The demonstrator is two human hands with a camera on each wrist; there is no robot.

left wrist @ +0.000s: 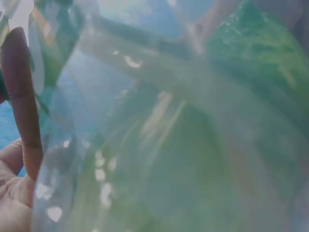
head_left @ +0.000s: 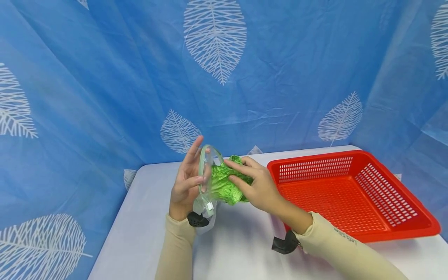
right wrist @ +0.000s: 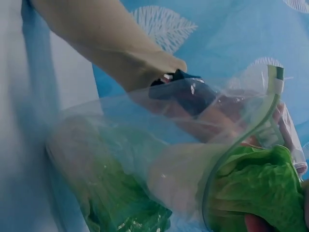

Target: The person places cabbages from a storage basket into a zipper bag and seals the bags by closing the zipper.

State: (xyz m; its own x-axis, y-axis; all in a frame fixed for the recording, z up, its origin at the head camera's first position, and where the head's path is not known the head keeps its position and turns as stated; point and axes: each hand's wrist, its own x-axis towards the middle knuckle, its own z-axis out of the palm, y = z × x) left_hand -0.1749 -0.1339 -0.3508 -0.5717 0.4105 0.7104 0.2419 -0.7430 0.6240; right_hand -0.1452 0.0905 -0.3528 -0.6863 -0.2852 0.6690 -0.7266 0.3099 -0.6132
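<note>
A clear zip bag [head_left: 204,200] with a green-edged mouth hangs at my left hand [head_left: 184,186], which holds it by the rim, one finger pointing up. My right hand [head_left: 259,186] grips a Chinese cabbage [head_left: 225,186] by its leafy end. In the right wrist view, this cabbage's pale stem [right wrist: 176,171] lies inside the mouth while its green leaves [right wrist: 256,181] stick out. Deeper in the bag lies another green leafy vegetable [right wrist: 118,193] with a pale base. Hazy plastic [left wrist: 159,145] fills most of the left wrist view, hiding much of the left grip.
A red plastic basket [head_left: 371,232] with slotted walls stands on the white table [head_left: 140,233], right of my hands. Blue cloth [head_left: 280,77] printed with white leaves hangs behind and at both sides. Dark wrist devices [head_left: 285,244] are strapped at the sleeve cuffs.
</note>
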